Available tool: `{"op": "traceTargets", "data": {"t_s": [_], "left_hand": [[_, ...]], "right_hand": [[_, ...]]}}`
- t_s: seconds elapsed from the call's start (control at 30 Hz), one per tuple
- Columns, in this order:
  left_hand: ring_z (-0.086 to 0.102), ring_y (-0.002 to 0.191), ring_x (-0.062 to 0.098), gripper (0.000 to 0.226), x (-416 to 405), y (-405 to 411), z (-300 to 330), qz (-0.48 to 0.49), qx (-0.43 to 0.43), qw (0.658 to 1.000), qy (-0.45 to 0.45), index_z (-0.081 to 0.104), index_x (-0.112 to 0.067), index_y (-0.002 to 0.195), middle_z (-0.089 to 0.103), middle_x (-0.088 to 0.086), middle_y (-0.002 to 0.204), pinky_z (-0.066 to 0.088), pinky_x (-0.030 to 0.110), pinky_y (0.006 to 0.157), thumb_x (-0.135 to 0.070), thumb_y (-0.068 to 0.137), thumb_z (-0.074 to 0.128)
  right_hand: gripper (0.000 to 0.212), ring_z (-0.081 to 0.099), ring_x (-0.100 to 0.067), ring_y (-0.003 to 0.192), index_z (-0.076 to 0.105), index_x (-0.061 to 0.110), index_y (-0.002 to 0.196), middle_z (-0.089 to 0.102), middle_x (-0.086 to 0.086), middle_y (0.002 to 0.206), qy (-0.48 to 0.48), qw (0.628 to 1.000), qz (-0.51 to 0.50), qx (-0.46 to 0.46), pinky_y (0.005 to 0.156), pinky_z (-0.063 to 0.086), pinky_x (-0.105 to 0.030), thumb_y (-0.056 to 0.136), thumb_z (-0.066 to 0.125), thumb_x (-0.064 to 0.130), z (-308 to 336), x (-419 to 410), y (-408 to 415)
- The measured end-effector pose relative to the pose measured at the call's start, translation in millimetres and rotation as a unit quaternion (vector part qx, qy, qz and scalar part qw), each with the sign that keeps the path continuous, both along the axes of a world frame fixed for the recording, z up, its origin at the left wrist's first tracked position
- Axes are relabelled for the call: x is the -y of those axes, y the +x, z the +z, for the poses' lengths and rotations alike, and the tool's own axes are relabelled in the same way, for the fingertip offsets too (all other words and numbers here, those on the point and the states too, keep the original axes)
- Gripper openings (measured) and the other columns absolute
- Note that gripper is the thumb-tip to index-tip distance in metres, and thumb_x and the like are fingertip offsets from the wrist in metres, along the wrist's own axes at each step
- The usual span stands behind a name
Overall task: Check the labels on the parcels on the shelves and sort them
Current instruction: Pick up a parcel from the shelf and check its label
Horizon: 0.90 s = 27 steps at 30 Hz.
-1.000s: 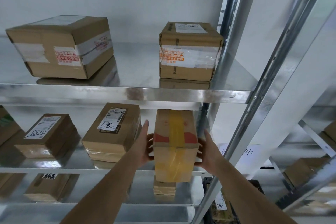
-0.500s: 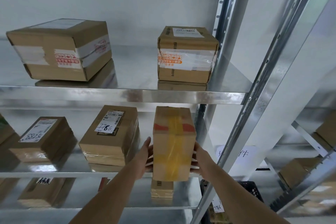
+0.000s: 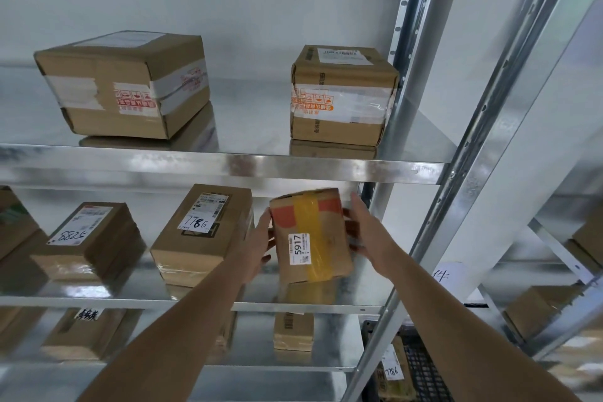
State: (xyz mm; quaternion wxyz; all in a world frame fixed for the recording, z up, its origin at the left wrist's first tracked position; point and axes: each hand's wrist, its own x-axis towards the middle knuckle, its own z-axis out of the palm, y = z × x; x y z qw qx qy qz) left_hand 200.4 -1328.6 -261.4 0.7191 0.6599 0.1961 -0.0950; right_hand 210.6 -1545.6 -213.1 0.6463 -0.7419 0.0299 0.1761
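Cardboard parcel [image 3: 310,235] with yellow tape and a white 5917 label sits tilted between your two hands at the right end of the middle shelf [image 3: 195,302]. Your left hand [image 3: 259,243] presses its left side, fingers fairly straight, while your right hand [image 3: 362,232] cups the right side, fingers curled round it. Just left is the 7786 parcel [image 3: 204,235], and further left the 5788 parcel [image 3: 88,241].
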Motion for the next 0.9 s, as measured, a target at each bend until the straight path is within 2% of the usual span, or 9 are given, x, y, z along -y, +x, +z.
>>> {"op": "traceTargets", "data": {"t_s": [0.07, 0.13, 0.23, 0.3, 0.37, 0.5, 0.7, 0.8, 0.9], "left_hand": [[0.063, 0.117, 0.025, 0.072, -2, 3, 3, 0.024, 0.005, 0.999, -0.024, 0.067, -0.017, 0.118, 0.073, 0.007, 0.116, 0.042, 0.049, 0.113, -0.077, 0.095, 0.033], [0.069, 0.106, 0.028, 0.075, -2, 2, 10, 0.003, 0.008, 1.000, -0.017, 0.070, -0.012, 0.112, 0.077, 0.010, 0.100, 0.050, 0.045, 0.106, -0.077, 0.094, 0.036], [0.071, 0.102, 0.029, 0.073, 0, 1, 25, -0.058, -0.009, 0.997, 0.051, 0.070, -0.014, 0.106, 0.078, 0.010, 0.101, 0.050, 0.045, 0.105, -0.081, 0.087, 0.045], [0.072, 0.099, 0.030, 0.063, -1, 3, 30, -0.082, -0.019, 0.993, 0.083, 0.070, -0.014, 0.098, 0.077, 0.009, 0.099, 0.050, 0.045, 0.105, -0.074, 0.090, 0.052], [0.072, 0.102, 0.030, 0.061, -1, 7, 31, -0.094, -0.033, 0.989, 0.113, 0.071, -0.014, 0.102, 0.078, 0.009, 0.102, 0.050, 0.046, 0.106, -0.072, 0.089, 0.056], [0.071, 0.101, 0.024, 0.061, 6, 11, 26, -0.101, -0.065, 0.983, 0.136, 0.068, -0.012, 0.115, 0.076, 0.007, 0.106, 0.054, 0.043, 0.102, -0.066, 0.087, 0.065], [0.069, 0.102, 0.026, 0.062, 6, 13, 28, -0.101, -0.110, 0.985, 0.091, 0.064, -0.013, 0.115, 0.074, 0.009, 0.109, 0.057, 0.041, 0.091, -0.058, 0.076, 0.081], [0.066, 0.106, 0.031, 0.071, 5, 16, 31, -0.120, -0.129, 0.980, 0.091, 0.061, -0.014, 0.120, 0.070, 0.012, 0.116, 0.056, 0.047, 0.090, -0.060, 0.071, 0.084], [0.064, 0.113, 0.039, 0.077, 4, 18, 28, -0.134, -0.146, 0.977, 0.073, 0.059, -0.015, 0.123, 0.067, 0.017, 0.124, 0.053, 0.060, 0.097, -0.060, 0.067, 0.087]], "right_hand": [[0.059, 0.066, -0.025, 0.109, 0.067, 0.026, 0.110, 0.074, -0.001, 0.109, -0.030, 0.999, 0.017, 0.025, 0.101, 0.051, -0.045, 0.083, 0.046, 0.074, 14, 0, 4], [0.057, 0.065, -0.024, 0.111, 0.065, 0.027, 0.114, 0.071, 0.003, 0.110, -0.069, 0.996, 0.041, 0.038, 0.101, 0.053, -0.047, 0.082, 0.053, 0.072, 21, 0, 7], [0.066, 0.065, -0.024, 0.112, 0.058, 0.025, 0.130, 0.067, 0.003, 0.119, -0.092, 0.994, 0.051, 0.030, 0.098, 0.056, -0.046, 0.081, 0.063, 0.068, 19, 1, 11], [0.061, 0.067, -0.023, 0.106, 0.056, 0.023, 0.131, 0.067, 0.002, 0.117, -0.094, 0.994, 0.047, 0.017, 0.093, 0.058, -0.043, 0.086, 0.065, 0.063, 16, 1, 12], [0.055, 0.067, -0.023, 0.102, 0.056, 0.022, 0.130, 0.068, 0.001, 0.113, -0.096, 0.995, 0.035, -0.006, 0.094, 0.058, -0.045, 0.090, 0.066, 0.058, 9, 2, 13], [0.060, 0.067, -0.026, 0.106, 0.053, 0.022, 0.132, 0.067, -0.002, 0.118, -0.106, 0.993, 0.021, -0.055, 0.095, 0.058, -0.047, 0.087, 0.071, 0.058, -5, 3, 16], [0.065, 0.066, -0.027, 0.106, 0.052, 0.020, 0.127, 0.065, -0.005, 0.117, -0.104, 0.988, 0.029, -0.107, 0.098, 0.056, -0.051, 0.081, 0.075, 0.059, -6, 3, 22], [0.072, 0.066, -0.034, 0.109, 0.053, 0.020, 0.128, 0.067, -0.009, 0.119, -0.103, 0.984, 0.051, -0.133, 0.098, 0.054, -0.058, 0.076, 0.078, 0.063, -7, 2, 27], [0.080, 0.067, -0.039, 0.109, 0.055, 0.019, 0.130, 0.068, -0.013, 0.120, -0.098, 0.982, 0.064, -0.151, 0.095, 0.054, -0.063, 0.070, 0.082, 0.064, -10, 0, 30]]}}
